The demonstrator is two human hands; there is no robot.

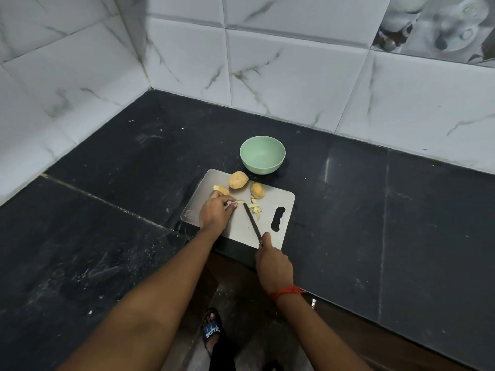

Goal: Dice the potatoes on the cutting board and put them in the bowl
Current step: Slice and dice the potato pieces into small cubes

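your left hand (215,210) curls its fingertips onto a pale potato strip (239,201) on the smooth grey cutting board (278,203). your right hand (273,266) grips the slim dark knife (252,220), whose blade lies beside small cut pieces (255,208). behind them on the board lie a round potato (238,179) and a smaller potato (257,190). just beyond the board, the glossy mint bowl (263,167) stands on the black stone worktop (375,210).

Marbled wall tiles (294,76), black countertop (107,210)

The right hand (273,266) hides the knife (251,220) handle; the left hand (214,212) half-covers a potato piece (240,201).
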